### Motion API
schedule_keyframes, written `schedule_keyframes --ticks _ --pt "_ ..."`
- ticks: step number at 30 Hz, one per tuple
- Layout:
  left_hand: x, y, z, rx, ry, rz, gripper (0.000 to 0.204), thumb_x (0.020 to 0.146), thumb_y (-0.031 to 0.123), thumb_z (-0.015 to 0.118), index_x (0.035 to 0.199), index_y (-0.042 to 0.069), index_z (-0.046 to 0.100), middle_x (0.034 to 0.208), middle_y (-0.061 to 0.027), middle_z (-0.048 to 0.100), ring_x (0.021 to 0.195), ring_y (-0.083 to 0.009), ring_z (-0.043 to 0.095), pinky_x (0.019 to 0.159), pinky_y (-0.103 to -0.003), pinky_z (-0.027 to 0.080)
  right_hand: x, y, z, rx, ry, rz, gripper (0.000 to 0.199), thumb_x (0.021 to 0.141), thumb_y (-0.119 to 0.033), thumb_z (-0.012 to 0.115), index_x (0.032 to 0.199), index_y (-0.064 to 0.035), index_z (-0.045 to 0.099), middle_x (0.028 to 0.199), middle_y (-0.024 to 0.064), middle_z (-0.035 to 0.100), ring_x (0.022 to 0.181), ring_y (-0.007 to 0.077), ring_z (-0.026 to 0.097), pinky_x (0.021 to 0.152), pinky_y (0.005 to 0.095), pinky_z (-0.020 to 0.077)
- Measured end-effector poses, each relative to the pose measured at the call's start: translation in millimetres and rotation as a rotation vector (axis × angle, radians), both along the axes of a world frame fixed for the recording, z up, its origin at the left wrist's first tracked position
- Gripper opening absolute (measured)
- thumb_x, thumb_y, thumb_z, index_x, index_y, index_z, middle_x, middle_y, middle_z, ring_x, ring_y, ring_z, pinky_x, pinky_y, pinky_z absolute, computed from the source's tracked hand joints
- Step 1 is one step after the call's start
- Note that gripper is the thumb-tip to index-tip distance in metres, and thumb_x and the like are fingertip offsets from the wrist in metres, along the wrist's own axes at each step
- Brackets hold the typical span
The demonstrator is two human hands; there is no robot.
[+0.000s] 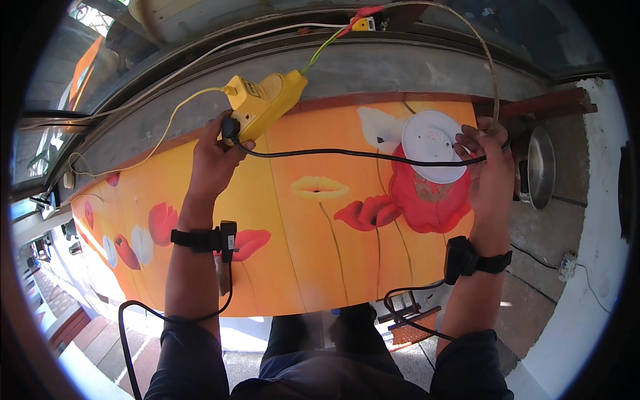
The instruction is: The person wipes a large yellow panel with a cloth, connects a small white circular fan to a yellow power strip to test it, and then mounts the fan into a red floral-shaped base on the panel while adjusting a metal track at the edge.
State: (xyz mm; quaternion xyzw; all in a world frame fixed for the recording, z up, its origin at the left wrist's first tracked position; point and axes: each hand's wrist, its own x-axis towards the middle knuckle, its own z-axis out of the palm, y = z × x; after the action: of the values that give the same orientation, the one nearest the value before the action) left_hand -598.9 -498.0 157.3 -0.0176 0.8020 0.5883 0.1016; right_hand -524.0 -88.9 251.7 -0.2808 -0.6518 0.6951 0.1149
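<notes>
Dark-sleeved forearms reach over the orange flowered table (pixel 293 267). At far left, the left hand (pixel 212 160) pinches a black plug (pixel 231 128) against the yellow power strip (pixel 263 100), seemingly seated. The right hand (pixel 490 170) grips the black cord (pixel 353 154) beside the white round lamp (pixel 433 155); tidying remains.

table (pixel 300 240): covered in orange cloth printed with red and white flowers.
metal bowl (pixel 540 167): set at 3 o'clock, just off the table's edge.
red and yellow wires (pixel 347 30): seen at 12 o'clock, on the ledge.
</notes>
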Motion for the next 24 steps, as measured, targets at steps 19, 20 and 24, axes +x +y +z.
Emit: schedule_keyframes --ticks 19,20,24 --pt "-76 25 5 -0.57 0.426 -0.27 0.057 0.073 0.001 0.07 0.128 0.007 0.056 0.116 -0.016 0.059 0.107 -0.0383 0.06 0.087 -0.043 0.051 -32 65 -16 0.109 -0.151 -0.137 0.045 0.095 -0.044 0.061 0.116 -0.0039 0.063 0.1 0.0073 0.064 0.094 0.0154 0.057 0.087 0.0305 0.0439" --pt "-76 25 5 -0.576 0.424 -0.278 0.057 0.073 0.001 0.07 0.128 0.007 0.056 0.116 -0.0161 0.059 0.107 -0.0383 0.06 0.087 -0.043 0.051 -33 66 -16 0.13 -0.169 -0.15 0.047 0.095 -0.046 0.061 0.116 -0.0041 0.063 0.1 0.0074 0.064 0.095 0.0155 0.057 0.087 0.0311 0.0438" --pt "-82 25 0 -0.611 0.407 -0.286 0.057 0.073 0.001 0.07 0.129 0.007 0.056 0.117 -0.0164 0.059 0.107 -0.0383 0.06 0.088 -0.042 0.051 -36 81 -23 0.135 -0.201 -0.14 0.048 0.094 -0.048 0.06 0.115 -0.0044 0.063 0.105 0.0079 0.063 0.099 0.017 0.056 0.089 0.0337 0.0437"
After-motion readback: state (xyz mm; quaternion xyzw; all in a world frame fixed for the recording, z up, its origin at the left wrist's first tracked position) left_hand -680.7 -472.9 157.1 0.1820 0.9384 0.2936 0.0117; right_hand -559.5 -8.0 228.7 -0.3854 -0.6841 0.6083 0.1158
